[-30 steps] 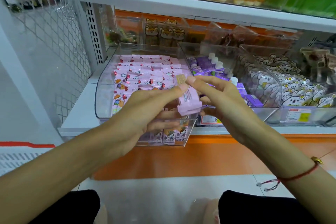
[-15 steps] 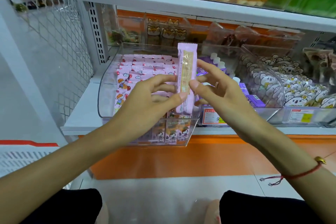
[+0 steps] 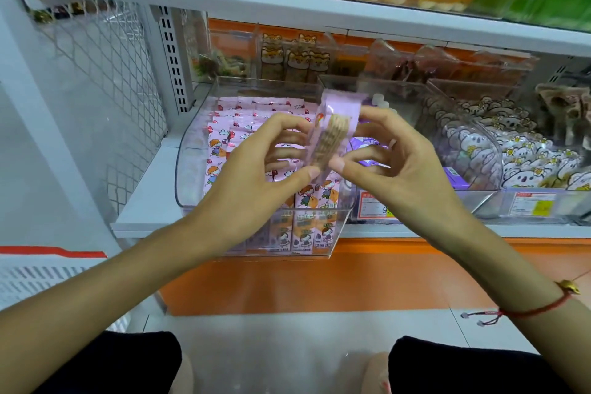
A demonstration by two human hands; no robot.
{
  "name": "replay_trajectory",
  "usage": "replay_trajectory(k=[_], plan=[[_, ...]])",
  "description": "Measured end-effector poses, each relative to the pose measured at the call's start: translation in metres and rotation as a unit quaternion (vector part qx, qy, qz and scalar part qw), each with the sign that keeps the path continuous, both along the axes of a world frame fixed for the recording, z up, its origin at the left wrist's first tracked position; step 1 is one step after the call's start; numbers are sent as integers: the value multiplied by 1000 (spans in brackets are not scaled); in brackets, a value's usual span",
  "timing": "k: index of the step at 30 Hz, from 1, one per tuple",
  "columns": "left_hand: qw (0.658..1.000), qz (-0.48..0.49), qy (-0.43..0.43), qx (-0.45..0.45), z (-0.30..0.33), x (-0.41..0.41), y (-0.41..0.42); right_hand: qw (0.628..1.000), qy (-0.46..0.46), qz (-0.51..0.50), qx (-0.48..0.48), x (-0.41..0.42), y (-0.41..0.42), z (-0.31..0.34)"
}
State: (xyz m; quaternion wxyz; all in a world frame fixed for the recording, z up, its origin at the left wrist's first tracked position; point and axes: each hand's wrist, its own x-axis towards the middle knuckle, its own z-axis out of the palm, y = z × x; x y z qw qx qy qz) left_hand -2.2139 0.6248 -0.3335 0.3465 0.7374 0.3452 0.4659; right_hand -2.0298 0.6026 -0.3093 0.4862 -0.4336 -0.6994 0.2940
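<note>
A lilac packet [image 3: 332,134] is held upright between both hands, its clear window turned to the camera so that a stack of biscuits is seen inside. It is pinched by the left hand [image 3: 256,169] along its left edge: the thumb is pressed to the lower corner and the curled fingers are laid against the side further up. It is pinched likewise by the right hand [image 3: 393,163] along its right edge, with the thumb at the lower corner and the index finger curled round near the top; the other fingers are spread loosely behind. Neither hand is closed fully; both are half curled round the packet.

The packet is raised over the right front part of a clear bin [image 3: 188,169], which is set on a white shelf [image 3: 144,217] and is filled with rows of pink packs [image 3: 252,118] stood on end. Whether the packet's lower end touches those packs cannot be told. Just to the right a second bin [image 3: 476,201] with purple boxes [image 3: 455,176] is placed, and beyond it koala packs [image 3: 524,153] are stacked. A price tag [image 3: 375,206] is fixed at the shelf edge under the right hand. A red cord [image 3: 543,309] is worn on the right wrist.
</note>
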Motion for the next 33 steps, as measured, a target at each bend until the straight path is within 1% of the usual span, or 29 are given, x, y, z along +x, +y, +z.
replay_trajectory(k=[4, 6, 8, 10, 12, 13, 15, 17, 19, 22, 24, 26, 29, 31, 33], plan=[[997, 61, 36, 32, 0, 2, -3, 997, 16, -69, 7, -8, -3, -2], [994, 70, 62, 50, 0, 3, -6, 996, 37, -83, 2, -12, -2, -3], [994, 65, 69, 46, 0, 5, -8, 996, 50, -79, -9, -10, 0, -2], [997, 56, 58, 8, 1, 5, -7, 994, 84, -45, -45, -5, 3, 0], [996, 35, 55, -66, 5, 2, -4, 989, 117, -1, -92, 1, 5, 1], [994, 11, 56, -97, 7, -1, -3, 987, 117, 13, -105, 3, 6, 1], [990, -42, 63, -119, 12, -3, -3, 987, 109, 18, -114, 2, 5, 1], [988, -57, 55, -132, 14, -4, -4, 989, 103, 1, -107, 0, 4, 1], [992, -22, 42, -119, 13, -4, -3, 989, 108, -30, -101, -3, 4, 1], [994, 72, 53, -58, 7, -3, -1, 985, 128, -54, -105, -7, 4, -1], [993, 87, 48, -58, 6, 0, -4, 982, 139, -55, -118, -9, 3, -1], [994, 63, 27, -89, 9, 5, -9, 971, 170, -59, -155, -7, 5, 0], [981, -2, -27, -191, 19, 6, -15, 940, 248, -18, -234, -1, 8, 4], [975, -29, -38, -216, 21, 6, -17, 923, 279, 31, -262, 2, 8, 6], [973, -34, -37, -226, 19, 7, -19, 919, 286, 54, -266, 3, 7, 6]])
